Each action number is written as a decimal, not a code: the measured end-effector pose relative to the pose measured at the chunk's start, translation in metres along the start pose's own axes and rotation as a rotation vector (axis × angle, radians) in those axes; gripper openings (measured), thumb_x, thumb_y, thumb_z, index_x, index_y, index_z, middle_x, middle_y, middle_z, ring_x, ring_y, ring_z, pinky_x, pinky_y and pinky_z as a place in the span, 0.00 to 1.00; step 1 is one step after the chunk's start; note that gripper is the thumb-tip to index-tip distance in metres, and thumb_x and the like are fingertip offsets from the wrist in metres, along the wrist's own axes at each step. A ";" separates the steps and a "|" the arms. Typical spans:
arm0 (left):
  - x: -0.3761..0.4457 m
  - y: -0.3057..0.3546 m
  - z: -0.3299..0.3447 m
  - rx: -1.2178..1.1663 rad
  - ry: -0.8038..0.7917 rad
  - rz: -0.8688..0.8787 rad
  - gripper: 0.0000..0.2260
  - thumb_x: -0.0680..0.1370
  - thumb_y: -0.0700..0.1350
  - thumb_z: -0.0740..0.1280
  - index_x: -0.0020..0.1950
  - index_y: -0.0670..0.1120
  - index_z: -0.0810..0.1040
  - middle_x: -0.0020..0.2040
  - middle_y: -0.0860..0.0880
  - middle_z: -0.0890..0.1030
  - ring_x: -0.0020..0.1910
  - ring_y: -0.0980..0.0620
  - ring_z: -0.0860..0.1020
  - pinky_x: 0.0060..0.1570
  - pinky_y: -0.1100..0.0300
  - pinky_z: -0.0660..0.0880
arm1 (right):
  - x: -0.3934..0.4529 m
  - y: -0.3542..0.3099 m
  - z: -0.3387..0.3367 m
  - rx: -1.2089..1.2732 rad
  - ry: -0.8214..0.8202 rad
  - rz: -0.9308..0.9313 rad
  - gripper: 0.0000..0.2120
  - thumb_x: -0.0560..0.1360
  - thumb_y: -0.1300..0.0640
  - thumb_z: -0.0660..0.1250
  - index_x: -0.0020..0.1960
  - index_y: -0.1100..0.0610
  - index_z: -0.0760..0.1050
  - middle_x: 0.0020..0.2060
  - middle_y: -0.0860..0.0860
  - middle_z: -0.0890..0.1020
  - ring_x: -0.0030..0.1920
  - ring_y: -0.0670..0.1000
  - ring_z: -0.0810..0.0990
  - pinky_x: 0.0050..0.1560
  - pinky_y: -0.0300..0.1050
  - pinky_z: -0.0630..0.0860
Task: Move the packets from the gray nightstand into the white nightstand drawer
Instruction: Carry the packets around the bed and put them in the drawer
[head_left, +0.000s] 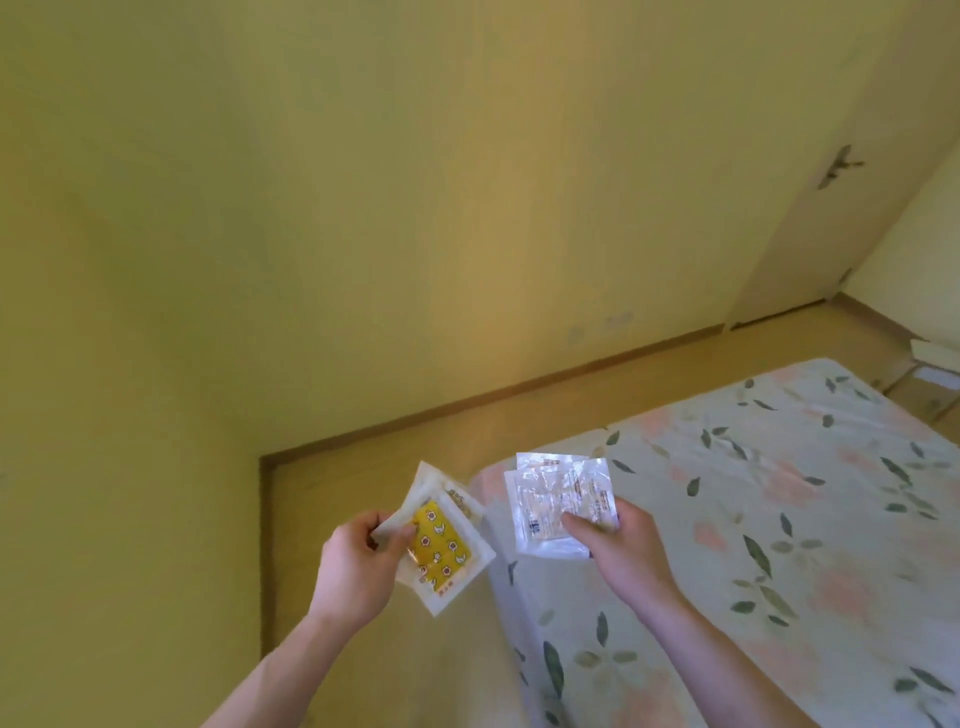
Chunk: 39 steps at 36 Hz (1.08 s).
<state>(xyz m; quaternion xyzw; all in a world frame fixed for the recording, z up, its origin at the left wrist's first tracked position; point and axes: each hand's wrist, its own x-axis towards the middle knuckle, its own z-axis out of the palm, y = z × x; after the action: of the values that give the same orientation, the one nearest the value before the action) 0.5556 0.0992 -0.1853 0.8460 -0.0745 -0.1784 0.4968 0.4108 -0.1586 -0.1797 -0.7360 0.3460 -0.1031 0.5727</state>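
Both hands already carry packets above the bed's (779, 519) corner: the left hand (358, 566) pinches the yellow-patterned packets (441, 545), the right hand (628, 551) grips the clear packets (556, 499). Neither nightstand is identifiable, so the carry direction cannot be judged.

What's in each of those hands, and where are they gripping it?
The left hand pinches the yellow-patterned packets at their left edge. The right hand holds the clear packets by their lower right corner.

yellow-patterned packets (441, 540) | pinched, left hand (353, 566) | clear packets (558, 501) | held, right hand (623, 551)
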 end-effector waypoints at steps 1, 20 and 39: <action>0.014 0.000 -0.006 -0.009 0.013 -0.015 0.13 0.79 0.49 0.71 0.37 0.45 0.77 0.30 0.55 0.82 0.21 0.58 0.71 0.20 0.67 0.64 | 0.018 -0.009 0.010 -0.004 -0.017 -0.003 0.03 0.70 0.49 0.75 0.44 0.45 0.83 0.36 0.46 0.86 0.34 0.47 0.82 0.39 0.44 0.75; 0.381 0.064 -0.042 0.120 -0.167 0.020 0.12 0.79 0.51 0.70 0.40 0.45 0.77 0.28 0.53 0.79 0.23 0.59 0.70 0.24 0.62 0.66 | 0.263 -0.093 0.110 0.034 0.226 0.158 0.01 0.72 0.55 0.75 0.43 0.50 0.85 0.37 0.45 0.87 0.36 0.44 0.84 0.37 0.40 0.76; 0.660 0.207 0.103 0.179 -0.392 0.182 0.14 0.77 0.47 0.73 0.35 0.45 0.74 0.30 0.50 0.79 0.26 0.59 0.71 0.25 0.67 0.68 | 0.553 -0.119 0.062 0.276 0.470 0.248 0.10 0.73 0.54 0.78 0.54 0.51 0.84 0.44 0.44 0.88 0.45 0.45 0.87 0.50 0.50 0.83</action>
<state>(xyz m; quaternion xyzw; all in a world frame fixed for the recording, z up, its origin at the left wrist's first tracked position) 1.1385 -0.2880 -0.2018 0.8256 -0.2611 -0.2866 0.4100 0.8999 -0.4456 -0.2260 -0.5593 0.5390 -0.2460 0.5798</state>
